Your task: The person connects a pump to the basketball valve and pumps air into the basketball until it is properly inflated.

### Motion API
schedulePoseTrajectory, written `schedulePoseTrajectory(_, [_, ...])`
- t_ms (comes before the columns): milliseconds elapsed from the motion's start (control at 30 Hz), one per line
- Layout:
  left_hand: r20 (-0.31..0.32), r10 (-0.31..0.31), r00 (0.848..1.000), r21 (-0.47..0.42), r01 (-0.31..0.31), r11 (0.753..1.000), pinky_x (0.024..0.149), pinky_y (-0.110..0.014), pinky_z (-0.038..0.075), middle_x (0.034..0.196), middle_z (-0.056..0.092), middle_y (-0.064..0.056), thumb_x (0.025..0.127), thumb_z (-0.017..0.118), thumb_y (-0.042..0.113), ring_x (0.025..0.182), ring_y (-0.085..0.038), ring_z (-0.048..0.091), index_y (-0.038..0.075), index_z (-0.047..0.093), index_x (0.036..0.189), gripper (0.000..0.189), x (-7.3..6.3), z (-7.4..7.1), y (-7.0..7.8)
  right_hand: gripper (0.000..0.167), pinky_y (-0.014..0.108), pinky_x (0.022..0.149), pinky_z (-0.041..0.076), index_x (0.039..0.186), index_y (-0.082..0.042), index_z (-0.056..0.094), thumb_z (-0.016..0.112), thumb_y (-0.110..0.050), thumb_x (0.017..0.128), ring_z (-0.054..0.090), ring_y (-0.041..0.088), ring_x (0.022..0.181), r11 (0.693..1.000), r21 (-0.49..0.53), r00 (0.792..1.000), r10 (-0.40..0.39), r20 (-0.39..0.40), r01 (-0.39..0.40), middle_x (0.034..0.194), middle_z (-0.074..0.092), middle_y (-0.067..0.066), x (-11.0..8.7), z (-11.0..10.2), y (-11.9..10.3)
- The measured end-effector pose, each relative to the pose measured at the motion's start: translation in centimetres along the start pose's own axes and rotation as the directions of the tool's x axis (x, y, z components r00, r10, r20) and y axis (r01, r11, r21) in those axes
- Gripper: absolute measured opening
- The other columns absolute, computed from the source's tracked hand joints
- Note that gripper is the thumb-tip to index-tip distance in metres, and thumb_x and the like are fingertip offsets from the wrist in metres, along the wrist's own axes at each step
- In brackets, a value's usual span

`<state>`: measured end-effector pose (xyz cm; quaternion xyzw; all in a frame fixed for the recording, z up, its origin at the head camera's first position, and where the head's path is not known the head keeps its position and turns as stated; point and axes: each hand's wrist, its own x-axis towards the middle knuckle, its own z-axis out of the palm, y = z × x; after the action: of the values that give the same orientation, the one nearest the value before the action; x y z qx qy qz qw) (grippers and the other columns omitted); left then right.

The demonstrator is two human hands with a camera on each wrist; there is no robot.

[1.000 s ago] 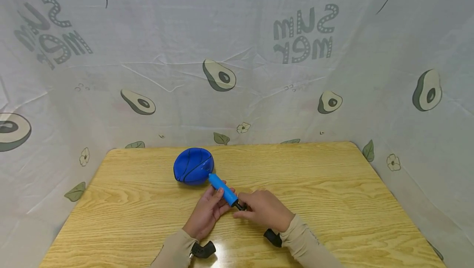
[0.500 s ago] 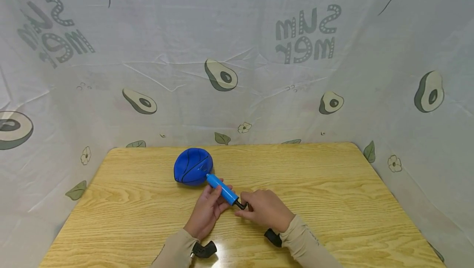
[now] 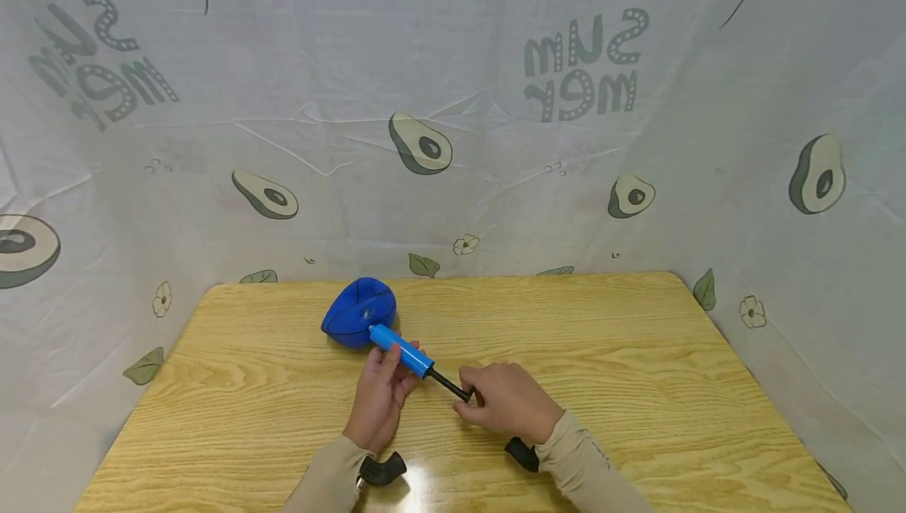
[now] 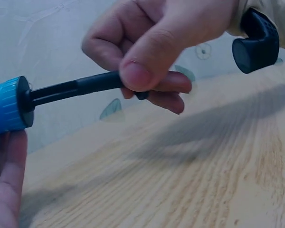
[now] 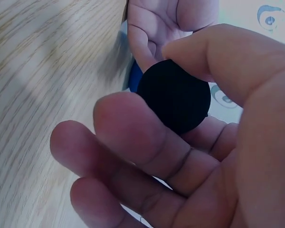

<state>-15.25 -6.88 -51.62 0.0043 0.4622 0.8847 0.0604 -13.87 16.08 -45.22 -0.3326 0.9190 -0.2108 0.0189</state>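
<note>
A blue hand pump (image 3: 403, 351) slants across the middle of the table in the head view, its black rod (image 4: 71, 91) drawn out of the barrel. My left hand (image 3: 380, 396) grips the blue barrel, thumb on top. At the rod's end my right hand (image 3: 506, 400) pinches the black handle (image 5: 175, 96) between thumb and fingers; the right wrist view shows the handle's round end. The pump's front tip meets a dented, partly deflated blue ball (image 3: 359, 310) with black lines. The needle is hidden at that joint.
The wood-grain table (image 3: 602, 324) lies under both hands. A pale curtain (image 3: 495, 190) printed with avocados rises behind and at both sides. Black wrist-worn pieces (image 3: 383, 469) sit at both cuffs.
My left hand has moved the pump barrel left and away from my right hand, so more black rod shows. The ball has shifted left and turned. My right hand stays nearly still.
</note>
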Motion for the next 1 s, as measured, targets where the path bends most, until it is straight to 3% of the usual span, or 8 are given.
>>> schedulePoseTrajectory(233, [-0.082, 0.058, 0.995, -0.082, -0.065, 0.995, 0.090, -0.025, 0.058, 0.129, 0.058, -0.009, 0.113, 0.043, 0.033, 0.106, -0.012, 0.066, 0.001, 0.026, 0.148, 0.050, 0.26, -0.15, 0.42, 0.020, 0.019, 0.043, 0.032, 0.084, -0.018, 0.058, 0.071, -0.024, 0.098, 0.039, -0.001, 0.046, 1.000, -0.018, 1.000, 0.016, -0.007, -0.017, 0.058, 0.046, -0.017, -0.22, -0.13, 0.31])
schedulePoseTrajectory(567, [-0.117, 0.039, 0.992, -0.064, -0.047, 0.997, 0.087, -0.024, 0.059, 0.127, 0.062, -0.007, 0.111, 0.046, 0.034, 0.106, -0.012, 0.067, 0.001, 0.029, 0.148, 0.052, 0.25, -0.23, 0.39, 0.022, 0.019, 0.044, 0.033, 0.084, -0.019, 0.058, 0.073, -0.027, 0.098, 0.040, -0.001, 0.048, 0.999, -0.034, 1.000, 0.029, 0.000, -0.029, 0.060, 0.047, -0.016, -0.26, -0.38, 0.42])
schedulePoseTrajectory(767, [-0.066, 0.029, 0.997, 0.001, -0.028, 1.000, 0.092, -0.025, 0.058, 0.124, 0.065, -0.004, 0.111, 0.048, 0.034, 0.108, -0.012, 0.068, 0.000, 0.030, 0.147, 0.053, 0.17, -0.32, 0.07, 0.026, 0.020, 0.045, 0.036, 0.084, -0.022, 0.058, 0.076, -0.036, 0.096, 0.043, -0.002, 0.050, 1.000, -0.003, 1.000, 0.020, 0.019, -0.020, 0.064, 0.052, -0.018, -0.12, -0.44, 0.37])
schedulePoseTrajectory(1000, [0.076, -0.049, 0.996, 0.085, 0.042, 0.996, 0.095, -0.028, 0.058, 0.130, 0.061, -0.008, 0.113, 0.047, 0.029, 0.115, -0.014, 0.067, -0.002, 0.023, 0.155, 0.058, -0.04, -0.02, -0.39, 0.029, 0.017, 0.045, 0.030, 0.082, -0.023, 0.057, 0.075, -0.042, 0.095, 0.038, -0.003, 0.049, 0.998, 0.065, 1.000, -0.011, 0.017, 0.010, 0.063, 0.049, -0.019, 0.07, -0.48, 0.16])
